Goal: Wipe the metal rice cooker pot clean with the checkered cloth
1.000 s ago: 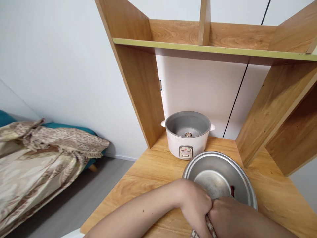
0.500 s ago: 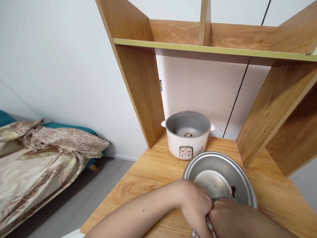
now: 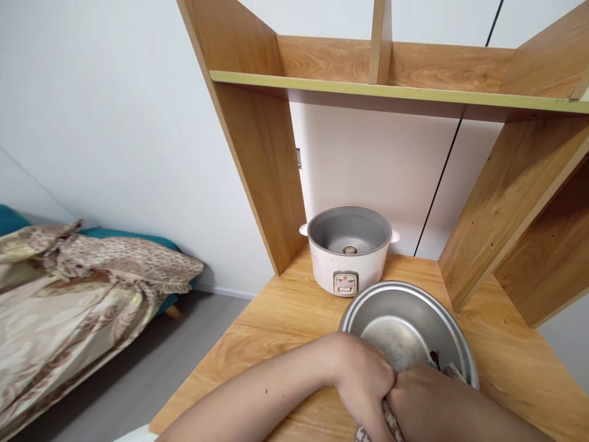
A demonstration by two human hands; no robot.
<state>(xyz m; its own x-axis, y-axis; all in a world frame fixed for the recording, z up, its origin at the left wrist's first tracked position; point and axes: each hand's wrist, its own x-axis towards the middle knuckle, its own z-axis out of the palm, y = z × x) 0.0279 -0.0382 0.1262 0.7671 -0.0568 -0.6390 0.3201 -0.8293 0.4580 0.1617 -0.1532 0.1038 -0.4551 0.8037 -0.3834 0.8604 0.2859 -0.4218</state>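
Note:
My left hand [image 3: 365, 383] grips the near rim of a metal inner pot [image 3: 409, 322] that stands on the wooden desk [image 3: 280, 313]. My right hand [image 3: 435, 402] is closed on a patterned cloth [image 3: 391, 423] and reaches into the pot beside the left hand; a bit of the cloth shows past its knuckles at the right. Behind the pot stands a white rice cooker body [image 3: 348, 248], open and without its inner pot.
Wooden uprights and a shelf [image 3: 381, 89] frame the desk on the left, right and above. A bed with a patterned blanket [image 3: 78, 288] lies to the left below the desk, with grey floor between.
My right hand has shifted slightly inside the pot, and a corner of the cloth now shows at its right side. The left hand and the pot have stayed put.

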